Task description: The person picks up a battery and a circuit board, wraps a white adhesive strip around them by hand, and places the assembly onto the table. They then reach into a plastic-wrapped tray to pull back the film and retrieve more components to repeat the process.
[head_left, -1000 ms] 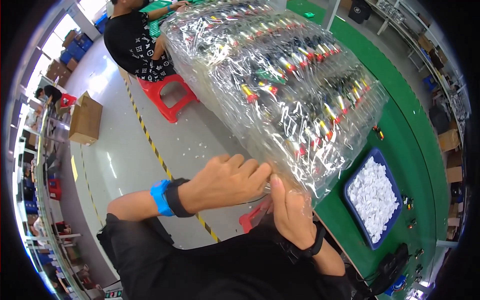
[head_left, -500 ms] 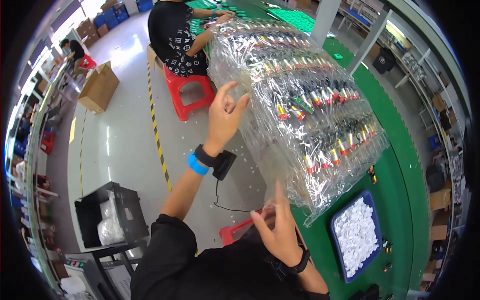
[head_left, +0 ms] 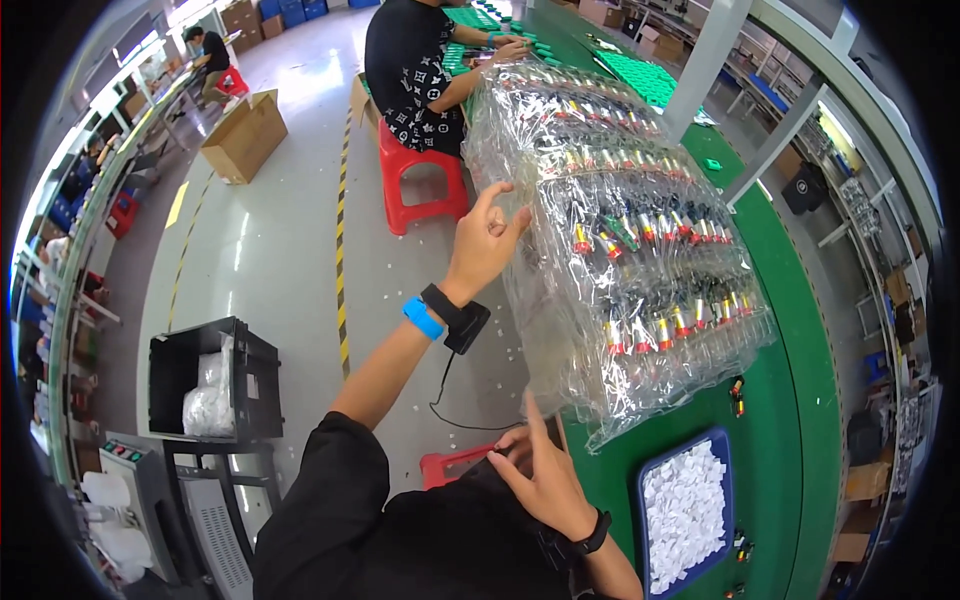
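Note:
A large clear plastic bag [head_left: 560, 330] covers stacked rows of small cylindrical parts [head_left: 660, 330] with red, yellow and silver bands. Beside its left edge is my left hand [head_left: 487, 240], thumb and index finger apart, other fingers curled; whether it touches the film is unclear. My right hand [head_left: 550, 480] is lower, near the bag's front left corner. Its index finger points up toward the film and its thumb is spread away. Neither hand shows anything held. A blue band [head_left: 423, 318] and a black strapped device [head_left: 468, 325] are on my left wrist.
A blue tray [head_left: 642, 520] of small white pieces sits on the green table [head_left: 770, 400], with loose parts [head_left: 738, 397] nearby. A co-worker [head_left: 415, 75] sits on a red stool [head_left: 425, 185]. A black bin [head_left: 262, 385] and a cardboard box [head_left: 245, 140] stand left.
The whole view has shifted, so the floor, stool and tray lie differently in the picture. My hands keep nearly the same pose beside the bag.

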Motion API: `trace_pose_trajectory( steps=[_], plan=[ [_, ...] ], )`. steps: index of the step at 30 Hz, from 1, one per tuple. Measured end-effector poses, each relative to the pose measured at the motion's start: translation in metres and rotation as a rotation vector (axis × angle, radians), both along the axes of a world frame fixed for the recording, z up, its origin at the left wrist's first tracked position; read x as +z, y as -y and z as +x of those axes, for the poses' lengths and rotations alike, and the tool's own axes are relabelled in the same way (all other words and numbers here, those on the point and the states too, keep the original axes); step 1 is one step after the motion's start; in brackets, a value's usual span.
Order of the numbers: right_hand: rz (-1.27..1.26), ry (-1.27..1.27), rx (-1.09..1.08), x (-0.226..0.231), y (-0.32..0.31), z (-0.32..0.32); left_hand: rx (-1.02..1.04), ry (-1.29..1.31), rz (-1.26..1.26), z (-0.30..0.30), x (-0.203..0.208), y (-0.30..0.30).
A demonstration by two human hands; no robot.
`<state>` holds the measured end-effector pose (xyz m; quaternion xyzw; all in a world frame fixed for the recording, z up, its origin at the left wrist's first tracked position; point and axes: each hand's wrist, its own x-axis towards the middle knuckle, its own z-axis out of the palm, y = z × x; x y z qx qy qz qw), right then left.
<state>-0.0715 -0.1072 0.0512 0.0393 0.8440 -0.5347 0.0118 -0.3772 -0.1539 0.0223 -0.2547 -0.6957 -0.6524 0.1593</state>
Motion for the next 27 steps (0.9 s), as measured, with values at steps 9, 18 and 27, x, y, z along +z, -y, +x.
trace_pose_trajectory(
  steps=[9,18,27],
  plan=[
    [0.022,-0.007,-0.001,0.004,-0.011,0.001,-0.122,-0.135,0.126,-0.069,0.0,-0.003],
    [0.059,0.03,0.055,0.003,-0.022,0.008,-0.085,0.411,0.246,-0.217,-0.004,-0.033],
    [0.0,0.011,0.029,-0.011,-0.026,0.004,-0.092,0.514,0.226,-0.274,-0.014,-0.058]
  ],
)
